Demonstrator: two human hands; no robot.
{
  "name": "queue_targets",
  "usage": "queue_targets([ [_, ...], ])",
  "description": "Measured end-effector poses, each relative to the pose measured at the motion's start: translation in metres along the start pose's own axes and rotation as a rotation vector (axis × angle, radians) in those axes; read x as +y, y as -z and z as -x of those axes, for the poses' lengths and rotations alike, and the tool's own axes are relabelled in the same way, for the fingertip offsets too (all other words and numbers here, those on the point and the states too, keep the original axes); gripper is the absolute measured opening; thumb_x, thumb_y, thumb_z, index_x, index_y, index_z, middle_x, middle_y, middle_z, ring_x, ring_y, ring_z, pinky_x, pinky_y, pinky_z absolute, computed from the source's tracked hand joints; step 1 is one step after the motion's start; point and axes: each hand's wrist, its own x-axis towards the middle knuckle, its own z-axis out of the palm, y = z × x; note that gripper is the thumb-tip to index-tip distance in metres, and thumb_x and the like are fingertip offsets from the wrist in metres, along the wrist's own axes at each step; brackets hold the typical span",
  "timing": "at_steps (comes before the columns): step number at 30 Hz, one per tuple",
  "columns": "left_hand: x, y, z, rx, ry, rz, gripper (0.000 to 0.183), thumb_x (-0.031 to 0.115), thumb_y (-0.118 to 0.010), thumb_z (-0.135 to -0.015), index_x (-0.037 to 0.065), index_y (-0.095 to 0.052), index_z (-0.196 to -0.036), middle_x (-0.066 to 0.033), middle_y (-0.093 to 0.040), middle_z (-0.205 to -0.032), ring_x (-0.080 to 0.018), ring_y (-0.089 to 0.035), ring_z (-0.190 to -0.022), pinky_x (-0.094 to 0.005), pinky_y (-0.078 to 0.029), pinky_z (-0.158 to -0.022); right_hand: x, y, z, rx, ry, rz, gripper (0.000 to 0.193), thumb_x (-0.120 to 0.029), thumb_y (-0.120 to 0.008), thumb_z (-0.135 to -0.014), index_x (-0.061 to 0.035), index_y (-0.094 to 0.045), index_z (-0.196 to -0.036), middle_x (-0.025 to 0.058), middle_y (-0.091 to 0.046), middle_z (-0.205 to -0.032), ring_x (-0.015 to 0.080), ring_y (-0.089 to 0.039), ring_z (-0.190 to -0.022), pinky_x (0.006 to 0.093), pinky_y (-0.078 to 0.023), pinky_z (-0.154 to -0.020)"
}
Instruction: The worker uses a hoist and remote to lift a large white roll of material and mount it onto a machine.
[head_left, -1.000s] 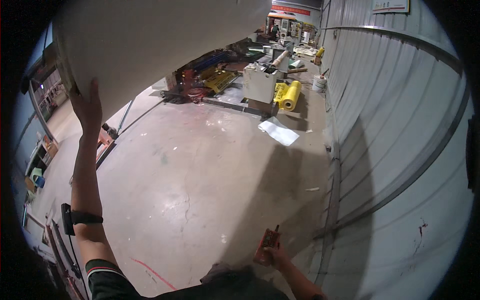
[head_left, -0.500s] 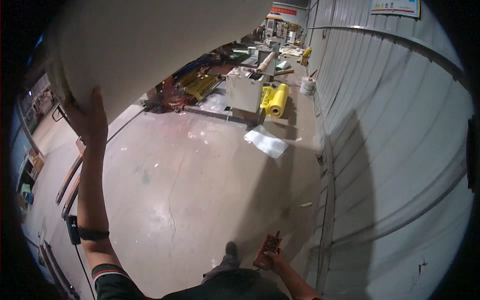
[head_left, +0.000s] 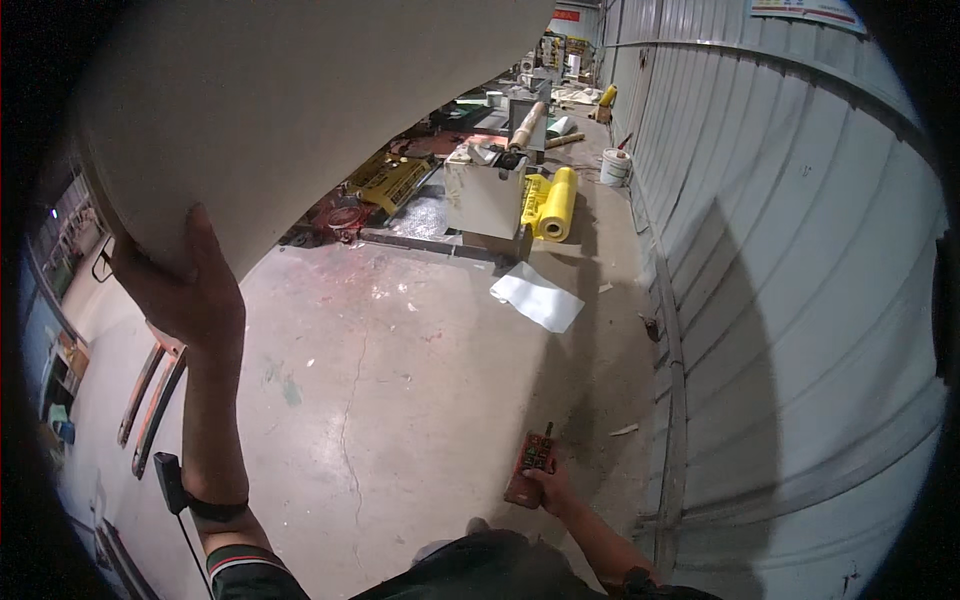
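Bare concrete floor (head_left: 430,400) was shown across the middle of the head view, bounded on the right by a corrugated metal wall (head_left: 790,270) on which a tall shadow was cast. Most of the upper left of the frame was filled by a large pale panel (head_left: 270,120), its lower edge slanted up toward the top centre. At the panel's lower left corner, contact was made by the left hand (head_left: 190,290): its thumb was laid against the pale face, while the other fingers were partly hidden at the edge, so how firmly they were closed could not be told. On the left forearm, a black strap (head_left: 217,509) was worn.

At the lower centre right, a red handheld remote control (head_left: 528,470) with dark buttons and a short antenna was clasped in the right hand (head_left: 552,490), held above the floor with its antenna pointed upward.

Near the centre top, a pale metal box (head_left: 483,200) was seen just beside a yellow roll (head_left: 556,210); below them, a white sheet (head_left: 538,298) was spread on the floor. Farther up, near the wall, a white bucket (head_left: 616,170) was placed. At the left, two dark-and-orange forks (head_left: 160,405) were seen low over the floor.
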Motion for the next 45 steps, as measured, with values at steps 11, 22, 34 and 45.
queue_targets([
  [11, 0.034, -0.065, 0.001, -0.006, -0.006, 0.101, 0.062, 0.036, -0.072, -0.090, -0.003, -0.043, -0.130, -0.0192, -0.056, -0.112, -0.0286, -0.058, -0.104, -0.0405, -0.049, -0.086, -0.010, 0.022, -0.025, -0.017, -0.069, -0.064, 0.056, 0.005, -0.070, -0.080, -0.0075, -0.046, -0.128, 0.0110, -0.060, -0.107, 0.0290, -0.066, -0.094, 0.0459, -0.058, -0.084],
  [22, 0.053, -0.126, 0.017, -0.011, 0.034, 0.236, 0.064, 0.027, -0.074, -0.087, -0.010, -0.042, -0.129, -0.0224, -0.052, -0.113, -0.0320, -0.057, -0.106, -0.0422, -0.047, -0.092, -0.004, 0.047, -0.044, 0.048, 0.023, -0.172, 0.052, 0.009, -0.068, -0.079, -0.0065, -0.049, -0.125, 0.0107, -0.060, -0.111, 0.0285, -0.065, -0.100, 0.0462, -0.059, -0.086],
  [34, 0.058, -0.204, 0.010, 0.012, -0.066, 0.237, 0.058, 0.029, -0.071, -0.088, -0.004, -0.044, -0.128, -0.0224, -0.050, -0.114, -0.0366, -0.054, -0.107, -0.0511, -0.045, -0.091, -0.006, 0.047, -0.068, 0.105, 0.098, -0.310, 0.056, 0.010, -0.072, -0.077, -0.0095, -0.051, -0.125, 0.0082, -0.061, -0.112, 0.0287, -0.064, -0.103, 0.0459, -0.058, -0.088],
  [45, 0.059, -0.310, 0.045, 0.064, -0.134, 0.224, 0.056, 0.026, -0.071, -0.086, -0.007, -0.045, -0.124, -0.0251, -0.048, -0.114, -0.0406, -0.053, -0.107, -0.0526, -0.045, -0.091, -0.045, 0.061, -0.105, 0.190, 0.160, -0.320, 0.048, 0.010, -0.064, -0.083, -0.0089, -0.051, -0.125, 0.0090, -0.063, -0.111, 0.0283, -0.065, -0.103, 0.0472, -0.057, -0.090],
])
